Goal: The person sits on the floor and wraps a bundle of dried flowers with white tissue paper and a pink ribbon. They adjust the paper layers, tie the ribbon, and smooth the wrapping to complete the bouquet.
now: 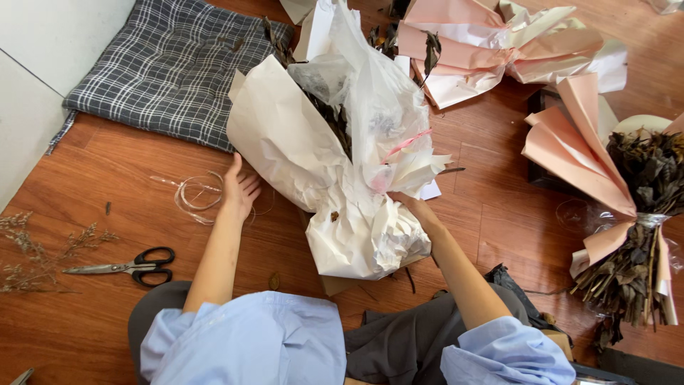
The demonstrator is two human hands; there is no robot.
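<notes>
Wooden floorboards [100, 214] lay under the white paper-wrapped bouquet [342, 171], its long axis running away from me, with my left hand [239, 189] spread flat at its left edge and my right hand [413, 207] tucked under its pink-tied waist, grip hidden.

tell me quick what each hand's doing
left hand: open, flat against the white wrap
right hand: fingers hidden in the wrap, grip cannot be told
</notes>
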